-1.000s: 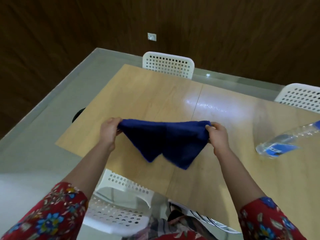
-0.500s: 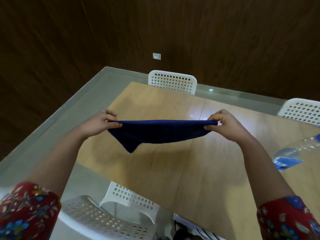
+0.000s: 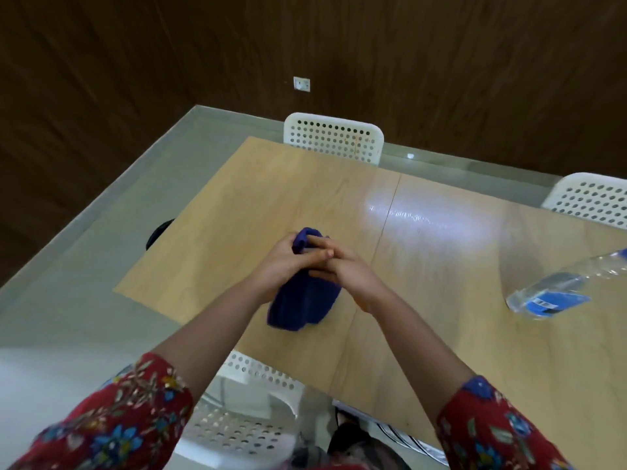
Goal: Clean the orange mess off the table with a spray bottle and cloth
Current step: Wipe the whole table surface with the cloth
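Both hands are closed together on the dark blue cloth (image 3: pixel 302 300). The left hand (image 3: pixel 281 262) curls round its upper end. The right hand (image 3: pixel 349 276) lies against it, with its fingers (image 3: pixel 324 253) across the left hand's knuckles and the fabric caught between the two. The cloth is doubled up into a thick wad that hangs below the hands, above the near half of the light wooden table (image 3: pixel 271 184). Whether its lower end touches the wood, I can't say from where I stand.

My guess is that the cloth is being folded into a pad, either to get it ready for wiping or to put it away afterwards. I can see no orange mess on the part of the tabletop in view, only a pale sheen of light (image 3: pixel 424 215) near the centre seam. So the cleaning may already be done, or the stain lies out of sight to the right. If wiping remains, one hand should take the pad alone and the other should go for the clear spray bottle (image 3: pixel 559 290). It lies on its side, well apart to the right, with its blue label upward and its nozzle end cut off by the frame, and it would need to be stood up first.

Nothing lies between the hands and the bottle. White perforated chairs stand round about: one at the far edge (image 3: pixel 334 137), one at the far right (image 3: pixel 590 198) and one tucked in close below the arms (image 3: pixel 251 401). That near chair could crowd a step sideways. A small white wall socket (image 3: pixel 301 84) sits on the dark panelling behind.
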